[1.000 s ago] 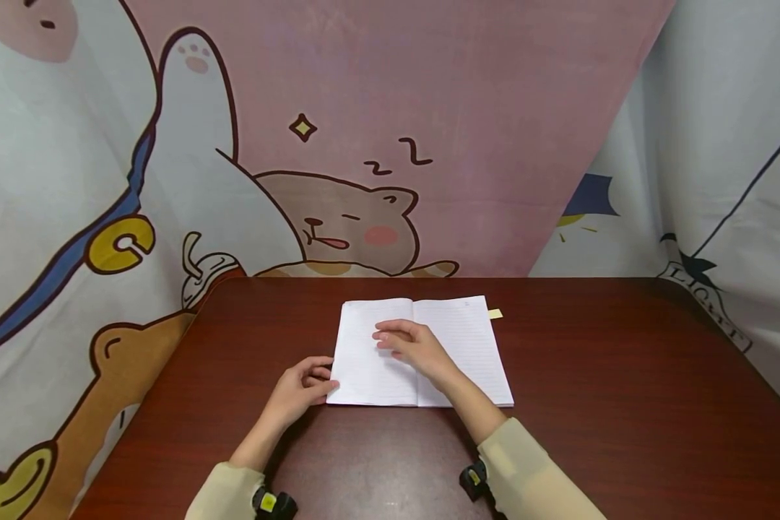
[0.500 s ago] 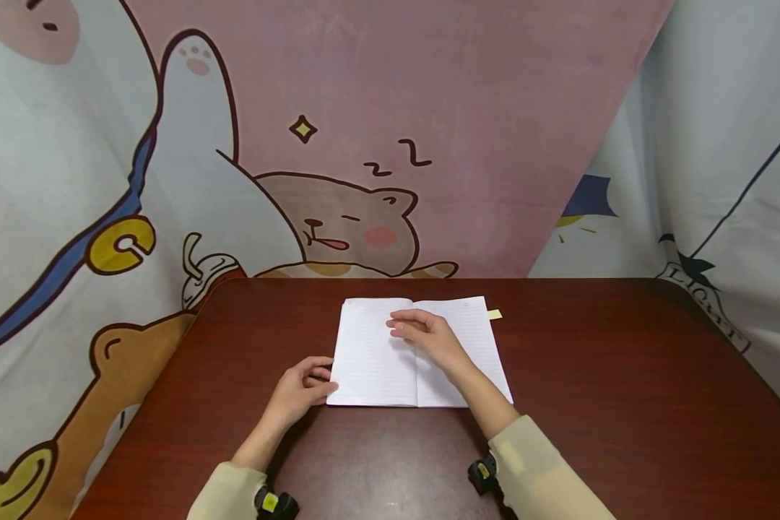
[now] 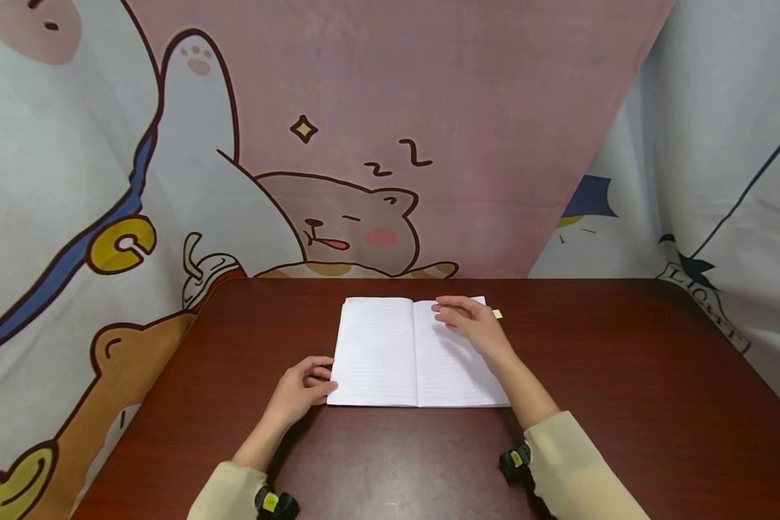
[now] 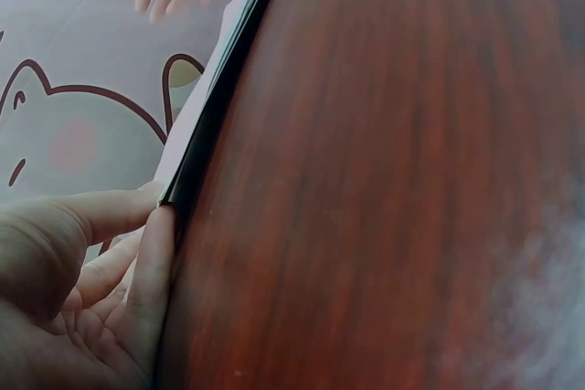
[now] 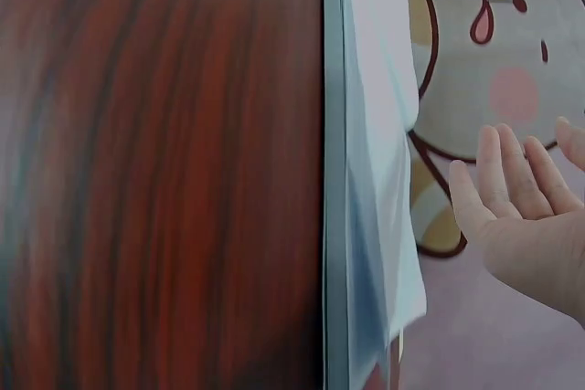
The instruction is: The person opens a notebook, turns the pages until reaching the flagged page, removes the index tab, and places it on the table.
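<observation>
An open notebook [image 3: 377,354] with white ruled pages lies on the table in the head view. My left hand [image 3: 299,390] holds its left edge near the front corner. In the left wrist view, the thumb and a finger of that hand [image 4: 82,289] pinch the notebook's dark-covered edge [image 4: 203,121]. Over the upper part of the right page is my right hand [image 3: 471,325], fingers extended and nothing in them. The right wrist view has this hand [image 5: 526,226] raised above the pages [image 5: 379,180], palm and fingers loosely spread. Part of the right page is hidden beneath it.
A yellow tab [image 3: 497,314] sticks out from the notebook's right edge. The dark red wooden table [image 3: 624,375] extends to both sides. Behind it hangs a cartoon-printed cloth [image 3: 494,144], with a white cloth [image 3: 734,180] at the right.
My right hand has moved rightward and slightly away from me, from the left page across the fold to the right page. The left hand has stayed at the notebook's edge.
</observation>
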{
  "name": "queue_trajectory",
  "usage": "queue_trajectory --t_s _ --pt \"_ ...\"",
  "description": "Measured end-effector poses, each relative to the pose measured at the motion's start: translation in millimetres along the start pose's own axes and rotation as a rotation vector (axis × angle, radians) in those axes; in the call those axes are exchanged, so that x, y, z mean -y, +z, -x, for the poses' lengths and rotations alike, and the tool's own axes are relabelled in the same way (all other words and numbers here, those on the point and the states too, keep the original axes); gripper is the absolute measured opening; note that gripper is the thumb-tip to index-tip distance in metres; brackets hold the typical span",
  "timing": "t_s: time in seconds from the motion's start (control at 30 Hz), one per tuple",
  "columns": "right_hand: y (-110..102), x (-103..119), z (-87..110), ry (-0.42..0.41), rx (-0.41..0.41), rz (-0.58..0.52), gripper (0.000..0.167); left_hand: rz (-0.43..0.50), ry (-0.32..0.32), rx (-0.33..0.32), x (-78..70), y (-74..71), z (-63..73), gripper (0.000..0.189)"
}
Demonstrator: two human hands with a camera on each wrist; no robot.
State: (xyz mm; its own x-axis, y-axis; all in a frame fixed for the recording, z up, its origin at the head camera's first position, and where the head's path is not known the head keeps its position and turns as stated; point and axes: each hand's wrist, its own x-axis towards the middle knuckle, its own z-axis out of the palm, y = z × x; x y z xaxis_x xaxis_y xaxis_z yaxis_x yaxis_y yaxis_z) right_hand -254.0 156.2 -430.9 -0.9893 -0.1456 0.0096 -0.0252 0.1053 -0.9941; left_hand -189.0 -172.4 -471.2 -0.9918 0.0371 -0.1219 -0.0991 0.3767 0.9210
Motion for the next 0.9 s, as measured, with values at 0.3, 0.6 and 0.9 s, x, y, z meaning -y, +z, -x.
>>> queue_trajectory --t_s 0.3,0.6,0.9 --pt "-35.7 -8.9 4.7 0.017 -0.067 0.066 0.045 -0.001 0.013 -0.001 1.0 0.7 -1.1 0.038" --pt "-56.3 -16.4 8.9 0.046 -0.111 0.088 0.05 -0.002 0.015 -0.001 -0.6 0.1 -0.1 0.039" --pt "-64.8 -19.1 12.0 0.105 -0.134 0.129 0.052 -0.002 0.003 -0.007 -2.2 -0.6 0.2 0.038"
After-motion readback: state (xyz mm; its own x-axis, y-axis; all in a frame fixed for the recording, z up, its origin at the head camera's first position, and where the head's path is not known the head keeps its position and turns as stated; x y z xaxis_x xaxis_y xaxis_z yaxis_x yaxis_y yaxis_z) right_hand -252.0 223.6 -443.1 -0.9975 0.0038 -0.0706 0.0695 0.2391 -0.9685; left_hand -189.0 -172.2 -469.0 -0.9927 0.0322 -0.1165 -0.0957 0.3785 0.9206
